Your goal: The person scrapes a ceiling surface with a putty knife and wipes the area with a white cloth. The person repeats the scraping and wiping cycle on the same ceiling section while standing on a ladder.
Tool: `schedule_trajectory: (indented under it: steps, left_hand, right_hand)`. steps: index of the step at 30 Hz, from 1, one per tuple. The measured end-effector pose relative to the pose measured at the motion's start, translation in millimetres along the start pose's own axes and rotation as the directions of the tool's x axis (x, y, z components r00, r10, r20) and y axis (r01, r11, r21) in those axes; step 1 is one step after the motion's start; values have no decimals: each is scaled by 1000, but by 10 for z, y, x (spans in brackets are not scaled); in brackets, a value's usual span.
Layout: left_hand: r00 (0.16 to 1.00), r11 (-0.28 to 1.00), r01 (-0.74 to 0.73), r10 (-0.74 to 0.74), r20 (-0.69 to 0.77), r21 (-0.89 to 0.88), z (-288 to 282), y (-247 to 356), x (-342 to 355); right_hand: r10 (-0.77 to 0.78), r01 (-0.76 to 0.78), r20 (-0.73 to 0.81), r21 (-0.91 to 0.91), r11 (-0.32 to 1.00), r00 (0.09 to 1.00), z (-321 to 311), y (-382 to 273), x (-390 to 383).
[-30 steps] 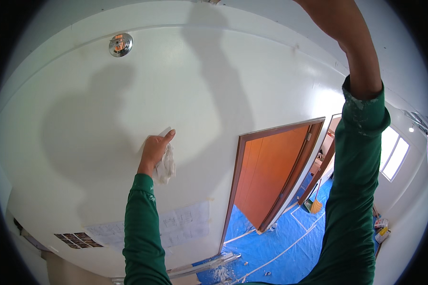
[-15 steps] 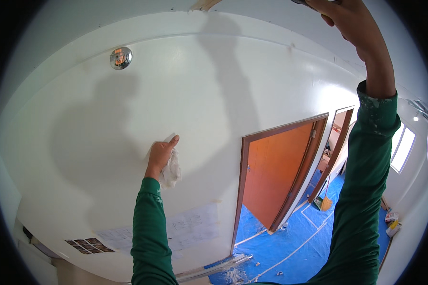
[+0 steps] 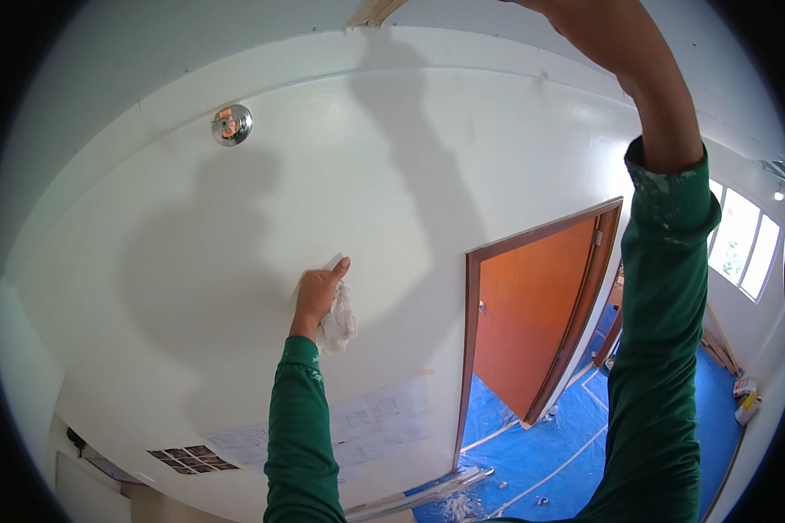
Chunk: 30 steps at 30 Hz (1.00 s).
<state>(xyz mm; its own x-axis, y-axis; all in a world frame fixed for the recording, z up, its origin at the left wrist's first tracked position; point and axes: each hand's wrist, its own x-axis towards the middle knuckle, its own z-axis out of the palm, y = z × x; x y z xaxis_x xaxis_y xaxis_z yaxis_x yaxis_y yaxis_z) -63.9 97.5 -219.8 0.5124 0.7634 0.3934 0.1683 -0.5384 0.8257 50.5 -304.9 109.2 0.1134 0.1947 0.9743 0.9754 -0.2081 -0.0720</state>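
Note:
My left hand (image 3: 317,296) is pressed to the white wall (image 3: 148,227) with a crumpled white cloth (image 3: 337,318) gripped in it, thumb pointing up. Overhead at the upper right, my right hand (image 3: 602,44) reaches toward the ceiling (image 3: 183,52); its fingers run out of the top edge, so what they hold cannot be made out. Left of it, a light tan, rough-edged piece (image 3: 375,13) shows at the ceiling. A round chrome fitting (image 3: 232,125) sits on the upper wall. My arms' shadows fall across the wall.
An orange door (image 3: 532,305) in a brown frame stands right of my left arm. Blue sheeting (image 3: 541,462) covers the floor, with long strips (image 3: 445,492) along the wall's foot. Paper drawings (image 3: 384,410) hang low. At right are a window (image 3: 741,244), boards (image 3: 720,344) and containers (image 3: 746,405).
The view has shifted, with wall, fitting and door lower and further right in it. My right hand has shifted left relative to the ceiling piece. My left hand stays on the cloth.

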Motion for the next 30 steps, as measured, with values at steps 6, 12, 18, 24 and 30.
schedule_trajectory:
  steps: [6,12,18,24,30]
  left_hand:
    - [999,999,-37,37,-17,5,14,9,-2]
    - [1000,1000,-12,12,-2,1,8,-21,29]
    - [999,999,-32,32,-5,18,12,-70,55]
    - [1000,999,13,-13,-4,-40,25,-47,58]
    - [1000,998,8,-9,-8,-56,20,-3,19]
  right_hand:
    - [-20,21,-5,131,991,1000,83,114,197]
    - [-75,80,-73,59,995,994,54,103,205]
    - [-53,54,-15,80,995,998,37,123,254]
    - [-120,120,1,49,992,993,23,28,242]
    - [-196,196,-23,1,981,980,203,-24,196]
